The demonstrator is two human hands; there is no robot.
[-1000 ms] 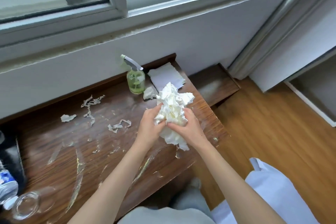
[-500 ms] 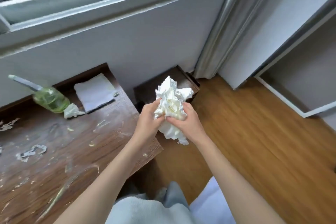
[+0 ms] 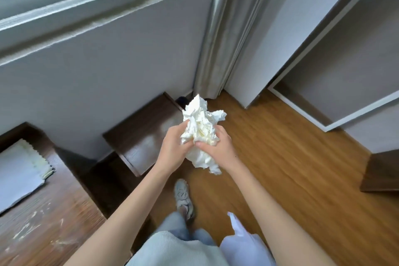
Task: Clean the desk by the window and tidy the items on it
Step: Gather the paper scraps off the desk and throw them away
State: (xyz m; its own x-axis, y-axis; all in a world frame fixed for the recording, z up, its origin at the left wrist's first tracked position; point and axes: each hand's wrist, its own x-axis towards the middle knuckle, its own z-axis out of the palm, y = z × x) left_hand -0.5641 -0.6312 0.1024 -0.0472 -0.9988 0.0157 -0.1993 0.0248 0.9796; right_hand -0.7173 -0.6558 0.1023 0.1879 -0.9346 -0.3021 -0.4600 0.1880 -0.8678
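Note:
A crumpled wad of white tissue [image 3: 200, 127] is held in front of me, above the wooden floor and clear of the desk. My left hand [image 3: 173, 148] grips its left side and my right hand [image 3: 218, 149] grips its right side, fingers curled into the paper. The dark wooden desk [image 3: 49, 222] shows only at the lower left, its top streaked with pale smears. A flat stack of white paper towels [image 3: 19, 170] lies near the desk's far edge.
A lower dark wooden stand [image 3: 142, 136] sits by the wall right of the desk. A grey curtain [image 3: 228, 34] hangs in the corner beside a white open cabinet [image 3: 336, 67]. A white plastic bag [image 3: 244, 242] hangs by my legs. Another dark furniture piece [image 3: 382, 170] is at right.
My view has swung right, away from the desk. The spray bottle and paper scraps have left the frame. Both hands still hold the tissue wad, now over the floor.

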